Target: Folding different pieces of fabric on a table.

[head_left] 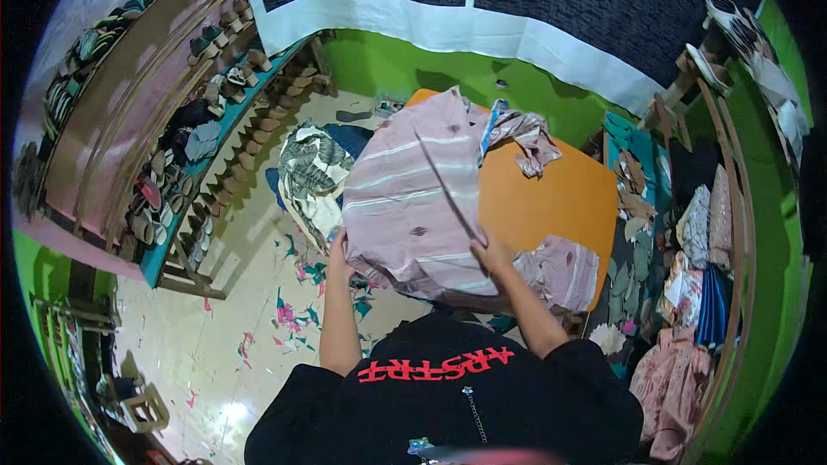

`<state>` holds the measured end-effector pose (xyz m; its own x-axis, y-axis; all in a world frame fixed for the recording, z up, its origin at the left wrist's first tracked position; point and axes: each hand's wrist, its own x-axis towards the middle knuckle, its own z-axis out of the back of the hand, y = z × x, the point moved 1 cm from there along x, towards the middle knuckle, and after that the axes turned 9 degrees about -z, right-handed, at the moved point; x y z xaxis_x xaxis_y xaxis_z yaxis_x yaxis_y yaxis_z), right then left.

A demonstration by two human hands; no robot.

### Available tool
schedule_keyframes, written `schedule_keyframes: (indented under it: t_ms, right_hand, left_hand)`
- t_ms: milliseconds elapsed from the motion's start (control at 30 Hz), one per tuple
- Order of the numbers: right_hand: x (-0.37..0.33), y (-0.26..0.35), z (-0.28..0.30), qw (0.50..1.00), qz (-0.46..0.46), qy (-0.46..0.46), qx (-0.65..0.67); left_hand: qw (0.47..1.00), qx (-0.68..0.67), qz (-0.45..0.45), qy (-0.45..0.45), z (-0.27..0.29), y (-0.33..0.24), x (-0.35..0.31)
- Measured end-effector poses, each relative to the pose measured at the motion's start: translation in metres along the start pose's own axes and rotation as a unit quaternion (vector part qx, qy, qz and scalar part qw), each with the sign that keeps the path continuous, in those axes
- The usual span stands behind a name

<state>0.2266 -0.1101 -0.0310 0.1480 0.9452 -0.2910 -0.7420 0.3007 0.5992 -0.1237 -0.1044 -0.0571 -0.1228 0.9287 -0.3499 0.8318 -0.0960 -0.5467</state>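
Observation:
A large mauve striped cloth (413,189), with pale stripes and a few small dark motifs, is spread between my hands and covers the left part of an orange table (547,207). My left hand (339,253) grips its near left edge, fingers partly hidden by the cloth. My right hand (492,256) is closed on its right edge, where a long fold runs up the fabric. Beyond it lies a crumpled piece of similar striped cloth (532,139). Another matching piece (568,274) rests at the table's near right corner.
Patterned black-and-cream fabric (312,168) is heaped left of the table. Colourful scraps (297,314) litter the floor. A teal-topped rack (226,120) with several shoe forms stands at left. Garments (676,379) and a wooden rail (736,207) are at right, beside a teal shelf (624,133).

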Motion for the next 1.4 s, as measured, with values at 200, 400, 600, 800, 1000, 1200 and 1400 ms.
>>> schedule_keyframes:
  t_ms: [200, 400, 600, 800, 1000, 1200, 1400]
  right_hand:
    - [-0.113, -0.039, -0.089, 0.995, 0.040, 0.011, 0.091]
    - [-0.224, -0.055, -0.197, 0.996, -0.036, 0.080, 0.019]
    - [-0.311, -0.003, -0.206, 0.940, -0.168, 0.099, 0.281]
    - [-0.277, 0.005, -0.173, 0.614, -0.173, 0.018, 0.770]
    - [-0.201, 0.007, -0.215, 0.799, -0.257, 0.020, 0.543]
    - [-0.264, 0.118, -0.224, 0.693, -0.172, 0.182, 0.676]
    - [-0.296, 0.059, -0.070, 0.726, -0.042, 0.179, 0.663]
  left_hand:
    - [0.982, 0.184, -0.028, -0.034, 0.027, -0.013, -0.001]
    - [0.959, 0.277, 0.055, 0.030, 0.085, -0.049, -0.042]
    - [0.951, 0.255, 0.174, 0.031, 0.094, -0.096, -0.114]
    - [0.899, 0.347, 0.096, 0.251, 0.085, -0.149, -0.156]
    - [0.855, 0.346, 0.113, 0.370, 0.028, -0.214, -0.250]
    - [0.911, 0.104, -0.007, 0.398, 0.009, -0.229, -0.300]
    - [0.874, 0.122, -0.152, 0.446, 0.030, -0.242, -0.277]
